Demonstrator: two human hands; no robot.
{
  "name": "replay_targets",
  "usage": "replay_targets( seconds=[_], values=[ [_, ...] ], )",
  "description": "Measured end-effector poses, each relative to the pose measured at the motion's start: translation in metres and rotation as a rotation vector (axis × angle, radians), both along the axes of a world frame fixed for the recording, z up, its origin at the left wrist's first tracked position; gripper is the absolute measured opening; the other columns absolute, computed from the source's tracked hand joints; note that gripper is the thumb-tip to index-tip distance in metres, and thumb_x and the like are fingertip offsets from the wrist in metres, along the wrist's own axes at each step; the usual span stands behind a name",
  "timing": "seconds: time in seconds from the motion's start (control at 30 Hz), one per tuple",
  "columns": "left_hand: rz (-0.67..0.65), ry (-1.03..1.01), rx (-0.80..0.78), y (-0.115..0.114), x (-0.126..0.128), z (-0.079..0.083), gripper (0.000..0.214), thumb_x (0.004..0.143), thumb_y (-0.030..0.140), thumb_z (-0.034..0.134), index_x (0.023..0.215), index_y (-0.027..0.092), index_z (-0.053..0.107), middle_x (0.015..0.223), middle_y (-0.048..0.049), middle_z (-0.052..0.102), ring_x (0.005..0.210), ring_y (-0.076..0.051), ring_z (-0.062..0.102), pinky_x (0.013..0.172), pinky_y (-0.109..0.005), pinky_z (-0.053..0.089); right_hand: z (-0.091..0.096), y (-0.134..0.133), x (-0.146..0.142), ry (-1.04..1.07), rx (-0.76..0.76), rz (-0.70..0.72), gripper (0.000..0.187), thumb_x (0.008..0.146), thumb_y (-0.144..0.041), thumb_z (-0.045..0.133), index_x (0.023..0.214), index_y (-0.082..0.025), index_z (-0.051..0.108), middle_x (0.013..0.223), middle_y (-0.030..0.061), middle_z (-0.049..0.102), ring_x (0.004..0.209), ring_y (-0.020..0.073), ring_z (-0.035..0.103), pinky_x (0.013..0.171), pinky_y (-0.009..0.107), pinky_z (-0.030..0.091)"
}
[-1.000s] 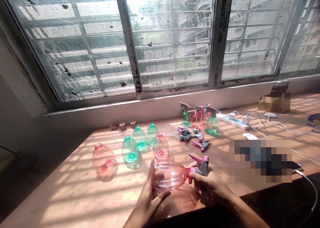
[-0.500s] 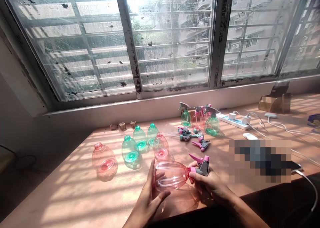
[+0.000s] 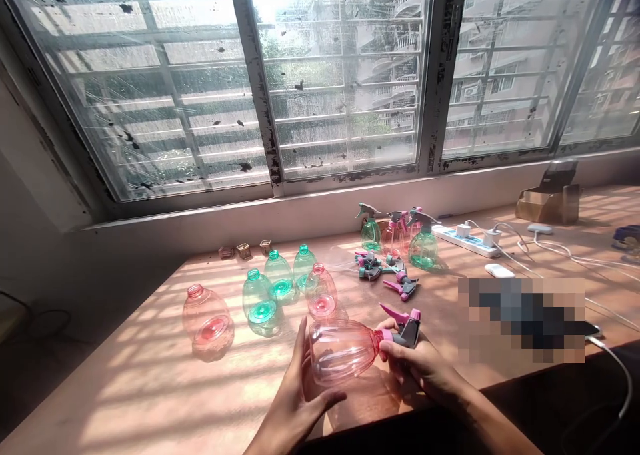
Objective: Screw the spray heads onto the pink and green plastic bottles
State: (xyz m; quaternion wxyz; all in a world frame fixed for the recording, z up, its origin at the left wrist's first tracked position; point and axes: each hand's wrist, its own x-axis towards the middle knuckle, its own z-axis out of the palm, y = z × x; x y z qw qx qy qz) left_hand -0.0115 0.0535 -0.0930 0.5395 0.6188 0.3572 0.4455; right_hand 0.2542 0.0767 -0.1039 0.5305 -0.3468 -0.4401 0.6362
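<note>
A clear pink spray bottle (image 3: 343, 352) lies on its side in the air above the table's front edge, its neck pointing right. My right hand (image 3: 417, 362) pinches the pink collar of a grey and pink trigger sprayer head (image 3: 407, 327), which sits on the bottle's neck. Around the bottle's base is my left hand (image 3: 303, 388), fingers and thumb spread apart; whether its palm touches the base is unclear. Beyond the hands stand capless bottles: a pink one (image 3: 321, 292), green ones (image 3: 259, 298) and another pink one (image 3: 206, 315) further left.
Loose trigger heads (image 3: 369, 266) lie behind the right hand. Assembled spray bottles (image 3: 423, 245) stand near the window wall. A power strip (image 3: 465, 242) with white cables, a blurred-out patch (image 3: 520, 322) and a brown box (image 3: 547, 205) occupy the right. Small brown objects (image 3: 243, 250) sit at the back.
My left hand's fingers and thumb have spread away from the bottle's sides. The right hand still grips the collar, and the bottle has shifted only slightly.
</note>
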Motion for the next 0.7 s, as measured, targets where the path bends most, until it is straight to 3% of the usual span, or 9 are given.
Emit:
replay_targets(
  seconds=[0.1,0.23,0.43,0.53,0.7],
  values=[
    [0.006,-0.033,-0.011,-0.002,0.001,0.002,0.120,0.086,0.045,0.086,0.169,0.034,0.000,0.180,-0.0096,0.015,0.164,-0.036,0.014,0.133,-0.052,0.019,-0.001,0.000,0.000,-0.004,-0.006,-0.003,0.049,0.072,-0.047,0.094,0.098,-0.021,0.062,0.069,-0.0031,0.071,0.045,0.0091,0.052,0.045,0.022,0.041],
    [-0.019,-0.036,-0.027,-0.004,0.003,0.006,0.107,0.089,0.047,0.082,0.169,0.031,0.013,0.176,-0.0115,0.026,0.162,-0.039,0.020,0.131,-0.055,0.023,-0.002,0.001,-0.001,-0.002,-0.007,-0.014,0.049,0.073,-0.050,0.093,0.097,-0.021,0.062,0.069,-0.0031,0.070,0.044,0.0086,0.049,0.043,0.022,0.040],
    [-0.011,0.062,0.035,-0.002,-0.002,0.001,0.110,0.094,0.051,0.075,0.169,0.032,-0.003,0.170,-0.0135,0.040,0.158,-0.034,0.034,0.130,-0.050,0.025,-0.002,0.002,-0.003,-0.001,0.010,-0.031,0.051,0.072,-0.053,0.093,0.097,-0.022,0.061,0.068,-0.0045,0.068,0.043,0.0079,0.048,0.042,0.021,0.039],
    [0.016,0.107,0.049,-0.001,-0.005,-0.005,0.121,0.089,0.052,0.081,0.169,0.030,-0.008,0.164,-0.0157,0.046,0.154,-0.035,0.040,0.130,-0.051,0.023,-0.002,0.001,-0.003,-0.008,0.008,-0.037,0.052,0.071,-0.052,0.093,0.099,-0.023,0.061,0.068,-0.0044,0.069,0.043,0.0090,0.049,0.043,0.022,0.040],
    [0.036,0.064,-0.062,0.000,-0.003,-0.008,0.114,0.089,0.053,0.079,0.170,0.028,0.003,0.164,-0.0172,0.046,0.155,-0.037,0.038,0.129,-0.052,0.025,-0.001,0.001,-0.003,-0.011,0.020,-0.031,0.050,0.071,-0.051,0.094,0.096,-0.022,0.062,0.067,-0.0041,0.069,0.043,0.0087,0.049,0.044,0.022,0.039]
  ],
)
